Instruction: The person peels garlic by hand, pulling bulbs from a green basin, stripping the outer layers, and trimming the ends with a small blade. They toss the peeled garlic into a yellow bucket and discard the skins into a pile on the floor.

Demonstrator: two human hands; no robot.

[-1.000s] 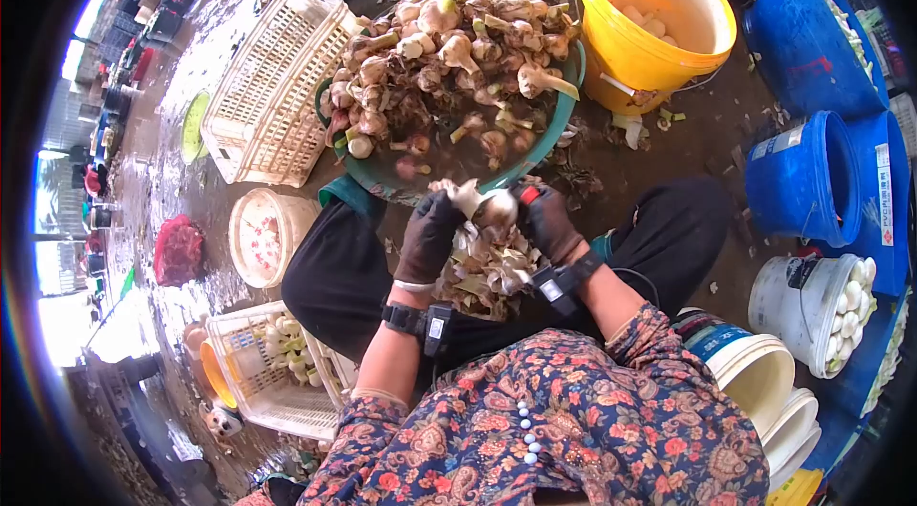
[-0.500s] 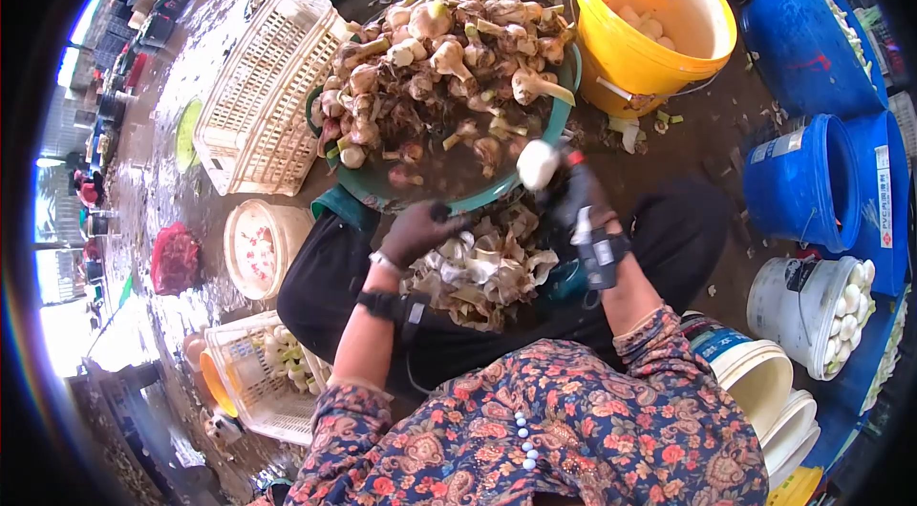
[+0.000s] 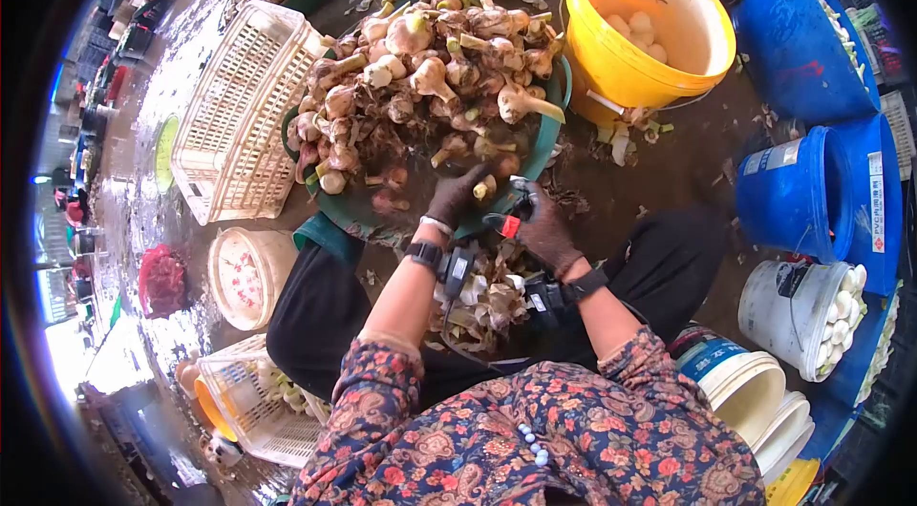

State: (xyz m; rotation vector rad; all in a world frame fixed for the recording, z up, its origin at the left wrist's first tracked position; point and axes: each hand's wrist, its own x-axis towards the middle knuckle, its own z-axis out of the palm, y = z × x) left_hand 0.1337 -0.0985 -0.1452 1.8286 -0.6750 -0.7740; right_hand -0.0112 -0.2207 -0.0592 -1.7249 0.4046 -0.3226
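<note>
My left hand (image 3: 457, 200), in a dark glove, is closed around a garlic bulb (image 3: 485, 188) at the near edge of the heap. Its cut stem end faces my right hand (image 3: 546, 231), also gloved, whose fingers are wrapped round a small tool with a red part (image 3: 510, 226). The tool's dark end points toward the left hand; its exact kind is unclear. Unpeeled garlic (image 3: 401, 76) is piled in a green basin (image 3: 546, 148) just beyond both hands. Below the wrists, dry garlic skins (image 3: 487, 310) lie between my legs.
A yellow bucket (image 3: 597, 48) with peeled bulbs stands right of the basin. White crates (image 3: 244, 115) and a pale tub (image 3: 250, 277) are at left. Along the right stand a blue bucket (image 3: 788, 191) and a white bucket (image 3: 783, 310) full of peeled garlic.
The white peeled bulb by my right hand is gone from there. My left hand has moved up and right to the basin and taken a garlic bulb; my right hand has come in beside it.
</note>
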